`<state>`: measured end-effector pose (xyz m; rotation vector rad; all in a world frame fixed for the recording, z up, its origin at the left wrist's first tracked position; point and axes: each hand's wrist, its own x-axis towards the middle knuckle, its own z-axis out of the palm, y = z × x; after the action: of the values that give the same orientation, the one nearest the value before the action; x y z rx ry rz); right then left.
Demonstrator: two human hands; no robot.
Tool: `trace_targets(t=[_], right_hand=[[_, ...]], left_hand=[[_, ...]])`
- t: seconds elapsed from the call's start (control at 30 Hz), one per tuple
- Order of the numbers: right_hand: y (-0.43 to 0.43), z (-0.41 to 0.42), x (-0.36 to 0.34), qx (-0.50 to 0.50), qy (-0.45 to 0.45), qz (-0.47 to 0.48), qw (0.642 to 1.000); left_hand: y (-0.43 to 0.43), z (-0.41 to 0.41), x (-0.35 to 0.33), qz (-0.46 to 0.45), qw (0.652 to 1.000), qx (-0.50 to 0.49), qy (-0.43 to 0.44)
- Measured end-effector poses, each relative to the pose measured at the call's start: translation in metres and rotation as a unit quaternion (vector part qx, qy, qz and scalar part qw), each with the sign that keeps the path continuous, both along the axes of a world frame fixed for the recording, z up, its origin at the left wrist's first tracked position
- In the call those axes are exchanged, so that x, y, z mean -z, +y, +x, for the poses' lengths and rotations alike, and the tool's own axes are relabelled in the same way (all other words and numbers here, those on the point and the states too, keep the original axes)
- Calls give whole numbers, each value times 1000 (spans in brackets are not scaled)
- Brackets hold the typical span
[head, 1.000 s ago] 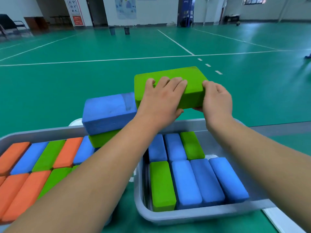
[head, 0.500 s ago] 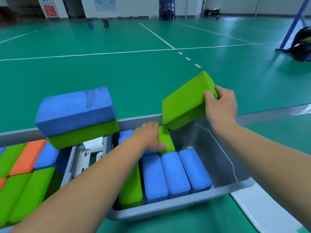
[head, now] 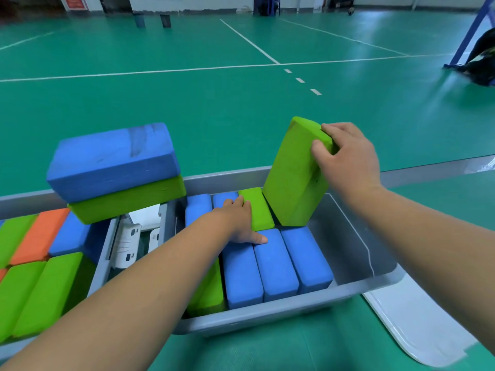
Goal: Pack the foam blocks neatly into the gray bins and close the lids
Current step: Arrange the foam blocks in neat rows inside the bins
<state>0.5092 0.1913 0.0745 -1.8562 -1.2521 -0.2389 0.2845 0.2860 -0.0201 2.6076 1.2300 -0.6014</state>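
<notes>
Green block [head: 294, 178] in right hand [head: 348, 162], lower end inside gray bin [head: 267, 314]

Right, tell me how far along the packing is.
Done: the right bin holds two rows of packed blocks. In hand: the right hand grips a green block, tilted over the bin's far-right gap; the left hand rests on the packed blocks. Left: seat it, pack the stacked pair over the left bin, close both lids; one white lid lies beside the bin.

We see a bright, evenly lit hall, soft glare on the floor [head: 375, 36], wide-angle bending at the edges, slight blur.
</notes>
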Motion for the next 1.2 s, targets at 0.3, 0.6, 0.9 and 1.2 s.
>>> trace_targets(t=[0.3, 0.6, 0.9, 1.2], right_hand=[[9, -12, -7, 0, -24, 5, 1000], [8, -26, 19, -45, -96, -50, 993], [15, -33, 68, -140, -86, -428, 889], [31, -18, 77, -155, -97, -534, 826]], left_hand=[[1, -2, 1, -8, 1000, 1, 10], [1, -2, -1, -6, 1000, -2, 14], [1, 2, -2, 6, 1000, -10, 8], [0, 1, -1, 12, 1000, -8, -8]])
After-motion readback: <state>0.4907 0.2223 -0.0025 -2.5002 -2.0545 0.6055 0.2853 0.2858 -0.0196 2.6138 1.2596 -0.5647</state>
